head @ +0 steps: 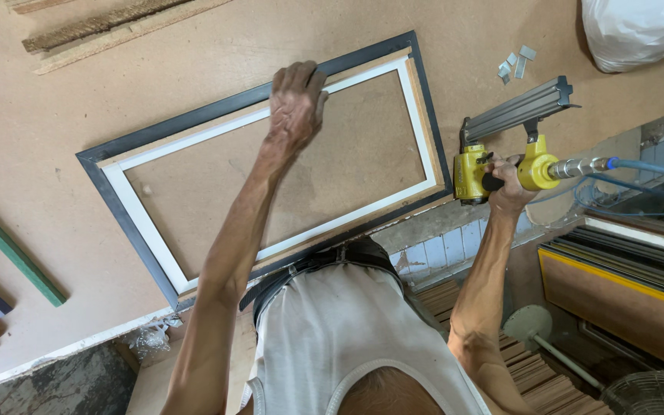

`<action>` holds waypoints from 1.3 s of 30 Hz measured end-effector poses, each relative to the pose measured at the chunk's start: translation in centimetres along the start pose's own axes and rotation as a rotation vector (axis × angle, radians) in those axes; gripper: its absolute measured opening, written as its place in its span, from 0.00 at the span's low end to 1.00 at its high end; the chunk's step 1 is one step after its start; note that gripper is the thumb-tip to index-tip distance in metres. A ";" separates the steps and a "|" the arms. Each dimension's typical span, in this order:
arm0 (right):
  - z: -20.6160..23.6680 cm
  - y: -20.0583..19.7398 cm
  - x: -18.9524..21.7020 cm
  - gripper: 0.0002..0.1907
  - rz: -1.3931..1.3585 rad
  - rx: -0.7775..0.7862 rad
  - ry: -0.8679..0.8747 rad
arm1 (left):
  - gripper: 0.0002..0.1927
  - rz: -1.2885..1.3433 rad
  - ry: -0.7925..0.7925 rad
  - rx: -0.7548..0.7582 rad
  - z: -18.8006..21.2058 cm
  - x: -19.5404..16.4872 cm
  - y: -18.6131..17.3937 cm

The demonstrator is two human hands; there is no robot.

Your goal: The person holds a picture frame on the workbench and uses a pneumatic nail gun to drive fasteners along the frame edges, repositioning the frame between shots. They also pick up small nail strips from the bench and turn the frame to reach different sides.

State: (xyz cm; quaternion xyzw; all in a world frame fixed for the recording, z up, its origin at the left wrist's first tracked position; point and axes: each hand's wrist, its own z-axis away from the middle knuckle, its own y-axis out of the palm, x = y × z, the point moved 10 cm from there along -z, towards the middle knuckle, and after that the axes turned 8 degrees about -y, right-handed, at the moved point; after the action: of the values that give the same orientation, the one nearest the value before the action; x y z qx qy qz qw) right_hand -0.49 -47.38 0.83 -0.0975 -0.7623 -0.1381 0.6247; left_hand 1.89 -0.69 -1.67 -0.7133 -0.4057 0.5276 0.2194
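Note:
A rectangular picture frame (132, 223), dark grey outside with a white inner liner, lies face down on the brown board worktable (55, 123). My left hand (295, 104) presses on the frame's far long side, fingers curled over its outer edge. My right hand (507, 184) grips the handle of a yellow pneumatic nail gun (472, 170). The gun's nose sits at the frame's right short end, and its grey magazine (518, 110) angles up to the right. A blue air hose (655, 170) leads off from the gun's rear fitting.
Small strips of staples (515, 63) lie beyond the gun. A white plastic bag (635, 31) sits at the top right corner. Wood strips (101, 27) rest at the top left, coloured mouldings (9, 250) at the left. Stacked boards (624, 284) and a fan (651, 393) are below right.

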 end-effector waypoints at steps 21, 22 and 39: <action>0.0 -0.1 0.4 0.12 0.051 0.011 -0.005 | 0.09 0.081 0.019 -0.018 -2.2 -0.9 1.9; 0.0 0.5 0.5 0.15 -0.016 0.058 -0.014 | 0.09 0.084 0.019 -0.023 -2.1 -0.9 1.9; 1.2 14.7 -0.3 0.10 -0.236 0.386 0.080 | 0.06 0.138 -0.040 -0.014 -2.8 -1.0 0.8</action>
State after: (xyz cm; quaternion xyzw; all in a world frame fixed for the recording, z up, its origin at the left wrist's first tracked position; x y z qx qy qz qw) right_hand 3.20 -33.10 1.64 0.1191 -0.7553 -0.0654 0.6412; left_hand 4.70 -1.60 -0.71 -0.7304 -0.3635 0.5530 0.1692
